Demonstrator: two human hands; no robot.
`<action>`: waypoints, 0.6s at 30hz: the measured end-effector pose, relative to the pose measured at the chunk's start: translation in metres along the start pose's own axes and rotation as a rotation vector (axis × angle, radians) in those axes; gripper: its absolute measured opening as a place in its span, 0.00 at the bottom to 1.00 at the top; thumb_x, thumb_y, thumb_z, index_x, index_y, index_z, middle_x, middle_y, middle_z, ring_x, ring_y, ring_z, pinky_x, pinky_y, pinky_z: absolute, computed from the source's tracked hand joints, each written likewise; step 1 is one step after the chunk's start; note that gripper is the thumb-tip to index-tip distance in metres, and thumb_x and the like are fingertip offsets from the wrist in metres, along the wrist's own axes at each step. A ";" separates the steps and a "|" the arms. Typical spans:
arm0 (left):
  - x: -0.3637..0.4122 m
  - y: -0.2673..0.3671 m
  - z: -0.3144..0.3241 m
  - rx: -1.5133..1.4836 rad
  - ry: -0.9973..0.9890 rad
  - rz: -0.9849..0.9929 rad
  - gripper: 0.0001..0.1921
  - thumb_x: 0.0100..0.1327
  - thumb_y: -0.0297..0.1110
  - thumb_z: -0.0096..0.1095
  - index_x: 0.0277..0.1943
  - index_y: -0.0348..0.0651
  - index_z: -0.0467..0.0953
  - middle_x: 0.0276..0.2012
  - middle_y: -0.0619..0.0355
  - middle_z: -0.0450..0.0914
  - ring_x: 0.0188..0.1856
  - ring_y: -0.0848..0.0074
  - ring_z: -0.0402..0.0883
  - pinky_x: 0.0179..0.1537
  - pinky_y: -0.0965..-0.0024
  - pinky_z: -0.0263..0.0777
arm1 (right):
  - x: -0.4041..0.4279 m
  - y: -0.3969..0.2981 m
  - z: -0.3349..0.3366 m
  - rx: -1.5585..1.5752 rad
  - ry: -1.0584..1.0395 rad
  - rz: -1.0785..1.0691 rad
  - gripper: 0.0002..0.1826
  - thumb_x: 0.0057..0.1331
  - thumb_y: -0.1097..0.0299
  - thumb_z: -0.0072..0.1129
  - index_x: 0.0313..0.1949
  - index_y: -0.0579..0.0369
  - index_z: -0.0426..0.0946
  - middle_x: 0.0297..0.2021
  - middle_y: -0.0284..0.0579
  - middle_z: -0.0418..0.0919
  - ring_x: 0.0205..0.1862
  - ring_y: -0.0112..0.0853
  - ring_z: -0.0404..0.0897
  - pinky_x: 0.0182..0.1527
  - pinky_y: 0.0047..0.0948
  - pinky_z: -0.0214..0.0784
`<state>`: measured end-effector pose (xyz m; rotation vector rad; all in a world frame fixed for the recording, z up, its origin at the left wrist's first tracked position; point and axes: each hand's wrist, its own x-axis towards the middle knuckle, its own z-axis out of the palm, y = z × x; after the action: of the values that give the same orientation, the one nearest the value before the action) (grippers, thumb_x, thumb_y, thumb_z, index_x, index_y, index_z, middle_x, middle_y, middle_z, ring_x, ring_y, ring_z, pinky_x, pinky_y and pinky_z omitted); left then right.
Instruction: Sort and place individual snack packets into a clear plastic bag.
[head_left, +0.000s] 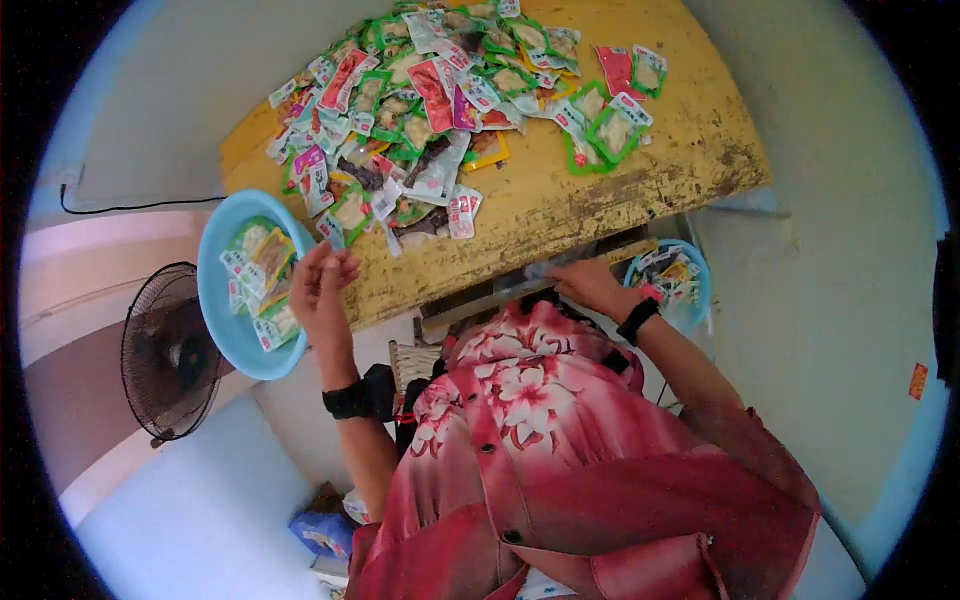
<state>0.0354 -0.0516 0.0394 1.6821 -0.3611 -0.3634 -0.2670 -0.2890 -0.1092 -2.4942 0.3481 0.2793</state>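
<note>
My left hand (321, 283) hovers between the right rim of a light blue plastic basin (255, 360) and the table's front-left edge. Its fingers are loosely bent and a little apart, and I see nothing in them. Inside the basin lie several sealed snack packets (259, 274). My right hand (591, 283) is low at the table's front edge, over an open drawer (461, 304). Its fingers pinch what looks like a clear plastic bag (541, 268), partly hidden at the drawer. A large heap of snack packets (405, 112) covers the back left of the tabletop.
The worn yellow table (675, 112) also bears a small group of packets (607, 124) at the right. Below its right end stands a second blue basin (694, 262) with small packets inside. A black fan (176, 352) stands at the left, near a cable (142, 206).
</note>
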 end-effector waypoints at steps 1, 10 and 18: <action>-0.002 0.000 0.007 0.018 -0.070 -0.020 0.14 0.69 0.30 0.59 0.54 0.34 0.75 0.42 0.49 0.83 0.42 0.68 0.84 0.43 0.69 0.79 | 0.002 0.003 0.006 0.005 0.005 0.000 0.15 0.60 0.65 0.60 0.48 0.46 0.78 0.33 0.49 0.82 0.36 0.49 0.80 0.36 0.48 0.72; -0.033 -0.022 0.059 0.100 -0.437 -0.266 0.17 0.67 0.34 0.61 0.55 0.33 0.75 0.42 0.50 0.83 0.43 0.69 0.84 0.46 0.69 0.78 | 0.005 0.022 0.033 0.079 0.298 -0.049 0.10 0.59 0.62 0.60 0.40 0.46 0.80 0.32 0.47 0.81 0.36 0.48 0.80 0.36 0.48 0.71; -0.044 -0.037 0.111 0.479 -0.873 0.322 0.18 0.60 0.35 0.66 0.51 0.37 0.78 0.44 0.50 0.83 0.49 0.64 0.81 0.45 0.65 0.76 | 0.006 -0.045 -0.044 0.114 0.269 -0.102 0.08 0.61 0.63 0.57 0.39 0.48 0.78 0.33 0.47 0.74 0.38 0.46 0.77 0.38 0.49 0.69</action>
<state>-0.0516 -0.1258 -0.0112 1.8031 -1.4363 -0.8076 -0.2426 -0.2802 -0.0518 -2.4294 0.3334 -0.1154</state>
